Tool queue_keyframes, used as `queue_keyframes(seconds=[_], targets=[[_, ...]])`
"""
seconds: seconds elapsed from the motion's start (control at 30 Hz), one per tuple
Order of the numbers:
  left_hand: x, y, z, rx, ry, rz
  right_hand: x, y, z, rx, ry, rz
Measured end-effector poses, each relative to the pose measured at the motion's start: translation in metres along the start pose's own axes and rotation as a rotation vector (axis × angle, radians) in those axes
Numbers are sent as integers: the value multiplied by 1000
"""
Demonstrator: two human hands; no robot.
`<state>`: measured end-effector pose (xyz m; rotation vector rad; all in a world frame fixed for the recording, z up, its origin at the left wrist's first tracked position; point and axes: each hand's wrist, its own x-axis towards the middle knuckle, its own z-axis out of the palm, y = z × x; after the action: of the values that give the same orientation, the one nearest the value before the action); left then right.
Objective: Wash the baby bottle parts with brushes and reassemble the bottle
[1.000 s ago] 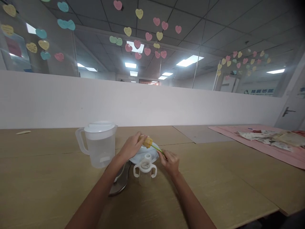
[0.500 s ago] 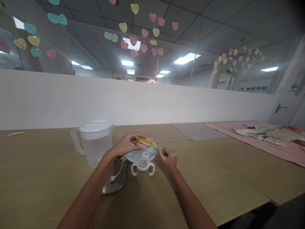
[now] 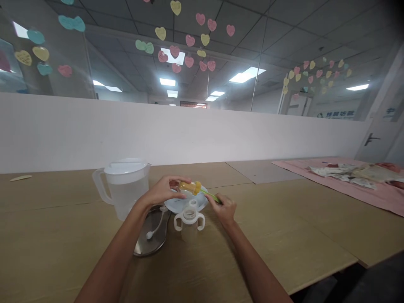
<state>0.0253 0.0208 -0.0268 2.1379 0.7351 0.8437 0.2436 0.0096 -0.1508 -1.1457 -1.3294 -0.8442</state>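
My left hand point(image 3: 162, 189) is closed around a small clear bottle point(image 3: 186, 192), tilted on its side with its mouth toward the right. Thin and green, the handle of a bottle brush point(image 3: 211, 195) is pinched in my right hand point(image 3: 225, 209). Its yellow sponge head appears to sit inside the bottle, with a yellow part at the mouth. Below the hands stands an uncapped clear baby bottle point(image 3: 189, 231) with two white side handles. Behind it, a pale plate point(image 3: 173, 205) lies partly covered by my left hand, with a small white ring-like part point(image 3: 193, 204) in front.
A lidded pitcher point(image 3: 128, 198) of clear liquid stands left of my hands. On a kidney-shaped metal tray point(image 3: 143, 251) lies a white straw piece point(image 3: 157, 228). A pink cloth point(image 3: 315, 181) with printed fabric covers the far right. A white wall point(image 3: 195, 134) backs the table.
The bottle and brush have shifted very slightly left and turned a little. Both hands keep their hold; the view has shifted slightly.
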Motion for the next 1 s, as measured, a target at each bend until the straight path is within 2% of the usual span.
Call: queue_keyframes(seconds=[0.13,0.3,0.5,0.6,0.73,0.87,1.0], targets=[[-6,7,-3,55,-72,-12,-4,3,2,-34,-33,-101],[-10,15,-7,67,-12,6,-7,-7,1,18,-48,-150],[-4,-3,-4,-32,92,56,-7,-12,2,73,-14,35],[-3,-8,-5,-36,51,16,-6,-11,3,35,-29,84],[-8,6,-4,-13,-1,51,-7,-11,4,-11,-61,85],[-14,28,-2,51,-4,114,-10,-14,2,37,-93,-15],[-17,32,-3,104,46,103,-10,-17,-2,92,-78,-84]])
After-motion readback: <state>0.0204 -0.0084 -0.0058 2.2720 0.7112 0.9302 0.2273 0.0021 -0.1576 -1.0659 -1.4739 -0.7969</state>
